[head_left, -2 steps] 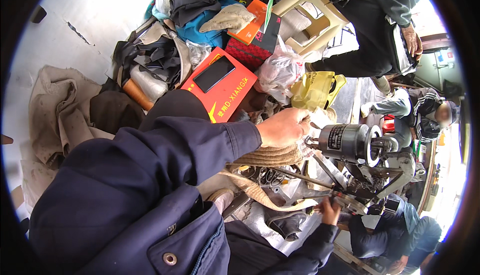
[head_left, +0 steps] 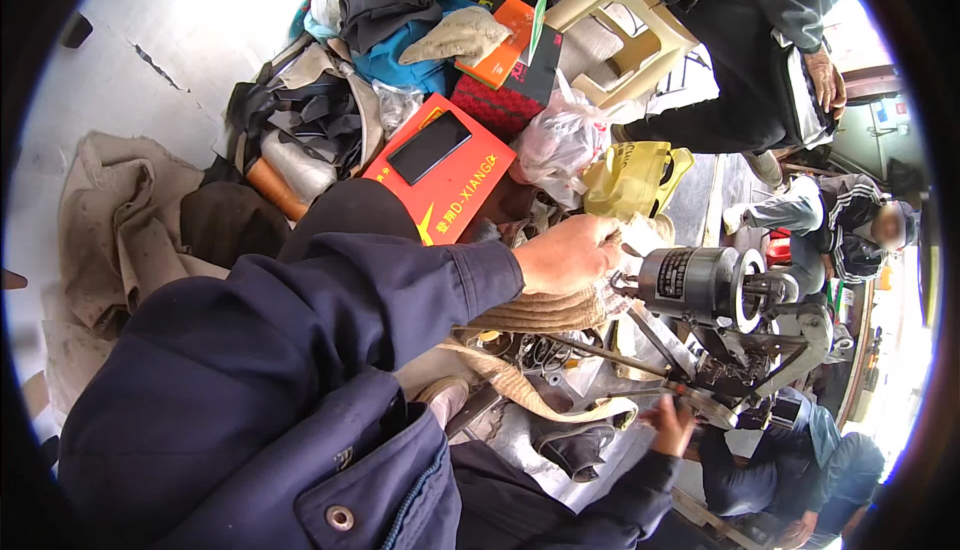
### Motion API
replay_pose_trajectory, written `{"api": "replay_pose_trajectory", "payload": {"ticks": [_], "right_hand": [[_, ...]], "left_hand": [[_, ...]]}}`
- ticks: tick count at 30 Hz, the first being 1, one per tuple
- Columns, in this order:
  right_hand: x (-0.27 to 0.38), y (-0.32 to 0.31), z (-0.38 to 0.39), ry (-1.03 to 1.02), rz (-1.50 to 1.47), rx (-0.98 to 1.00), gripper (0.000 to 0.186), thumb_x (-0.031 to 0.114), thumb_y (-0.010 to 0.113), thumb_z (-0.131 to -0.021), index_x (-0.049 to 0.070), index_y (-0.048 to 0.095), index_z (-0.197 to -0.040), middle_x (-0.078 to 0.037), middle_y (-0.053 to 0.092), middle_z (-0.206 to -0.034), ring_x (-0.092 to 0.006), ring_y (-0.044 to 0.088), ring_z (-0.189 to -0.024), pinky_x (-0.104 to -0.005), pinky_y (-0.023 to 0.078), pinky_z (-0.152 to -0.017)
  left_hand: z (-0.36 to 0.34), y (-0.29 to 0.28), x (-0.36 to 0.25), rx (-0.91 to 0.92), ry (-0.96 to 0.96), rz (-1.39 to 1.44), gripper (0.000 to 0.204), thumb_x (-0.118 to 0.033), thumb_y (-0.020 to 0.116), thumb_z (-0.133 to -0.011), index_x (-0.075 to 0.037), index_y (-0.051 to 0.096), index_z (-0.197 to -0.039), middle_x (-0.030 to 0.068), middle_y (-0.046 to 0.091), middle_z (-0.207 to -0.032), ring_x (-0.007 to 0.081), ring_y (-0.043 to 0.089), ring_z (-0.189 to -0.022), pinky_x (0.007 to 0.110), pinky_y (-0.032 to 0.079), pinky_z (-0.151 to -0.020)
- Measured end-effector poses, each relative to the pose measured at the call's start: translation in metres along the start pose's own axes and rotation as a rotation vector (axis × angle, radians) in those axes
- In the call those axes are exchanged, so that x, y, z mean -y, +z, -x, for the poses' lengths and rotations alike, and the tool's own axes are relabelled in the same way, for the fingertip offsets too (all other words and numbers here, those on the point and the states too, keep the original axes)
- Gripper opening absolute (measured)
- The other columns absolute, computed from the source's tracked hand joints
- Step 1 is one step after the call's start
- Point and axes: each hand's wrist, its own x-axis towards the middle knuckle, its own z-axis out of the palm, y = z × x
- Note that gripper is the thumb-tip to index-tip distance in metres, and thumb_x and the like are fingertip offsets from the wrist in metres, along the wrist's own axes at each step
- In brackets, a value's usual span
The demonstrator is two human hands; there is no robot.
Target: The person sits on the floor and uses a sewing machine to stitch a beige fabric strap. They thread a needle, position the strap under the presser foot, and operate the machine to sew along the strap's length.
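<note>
My left hand [head_left: 568, 256] is closed, its fingers pinched on the beige woven fabric [head_left: 628, 238] at the head of a metal sewing machine [head_left: 690, 283] with a grey cylinder. Below this hand lie thick ribbed folds of beige woven strap [head_left: 545, 311]. A loose length of it curves down toward the machine's wheel [head_left: 708, 407]. Beside that wheel is my right hand [head_left: 672, 428], somewhat blurred, with its fingers apart and nothing visible in them.
A black phone [head_left: 430, 148] rests on a red box [head_left: 462, 185]. Plastic bags, including a yellow one [head_left: 632, 178], a cream plastic stool [head_left: 625, 35] and a cloth pile stand beyond. Black shoe-like item [head_left: 575, 450] lies below the strap. Other people sit or stand nearby.
My right hand has shifted slightly down and right, away from the strap's end, and its fingers have spread. The left hand stays on the fabric.
</note>
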Motion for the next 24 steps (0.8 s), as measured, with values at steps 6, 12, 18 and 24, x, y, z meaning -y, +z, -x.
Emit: {"api": "replay_pose_trajectory", "payload": {"ticks": [6, 12, 18, 24], "right_hand": [[-0.018, -0.08, -0.024, -0.007, 0.08, -0.607, 0.006, 0.013, 0.056, -0.091, 0.008, 0.059, -0.094, 0.002, 0.049, -0.06, -0.0089, 0.044, -0.045, -0.0242, 0.035, -0.04], [-0.049, -0.004, -0.024, 0.337, 0.13, -0.024, 0.016, 0.013, 0.062, -0.091, 0.0, 0.056, -0.087, -0.01, 0.061, -0.063, -0.0198, 0.059, -0.045, -0.031, 0.046, -0.04], [0.013, -0.061, -0.003, -0.103, 0.131, -0.247, 0.011, 0.013, 0.061, -0.092, 0.002, 0.059, -0.088, -0.005, 0.059, -0.062, -0.0127, 0.054, -0.045, -0.0245, 0.041, -0.043], [-0.074, -0.073, -0.042, 0.427, -0.541, -0.39, 0.008, 0.012, 0.055, -0.093, 0.007, 0.058, -0.088, -0.007, 0.059, -0.065, -0.0158, 0.053, -0.043, -0.0293, 0.04, -0.037]], "left_hand": [[0.0, -0.001, 0.001, 0.061, -0.1, -0.01, 0.025, -0.014, 0.052, -0.091, 0.003, 0.058, -0.109, 0.0091, 0.058, -0.08, 0.0157, 0.049, -0.073, 0.034, 0.043, -0.07], [0.001, -0.003, -0.002, 0.096, -0.118, -0.002, 0.024, -0.014, 0.053, -0.092, 0.002, 0.058, -0.109, 0.0047, 0.053, -0.075, 0.0124, 0.045, -0.07, 0.032, 0.042, -0.067], [0.003, -0.004, -0.004, 0.06, -0.071, -0.032, 0.026, -0.017, 0.054, -0.093, 0.005, 0.058, -0.105, 0.0177, 0.061, -0.084, 0.0262, 0.056, -0.077, 0.038, 0.045, -0.074], [0.004, -0.005, -0.005, 0.072, -0.09, -0.02, 0.028, -0.019, 0.054, -0.093, 0.007, 0.059, -0.103, 0.0251, 0.064, -0.09, 0.0346, 0.062, -0.083, 0.041, 0.046, -0.078]]}}
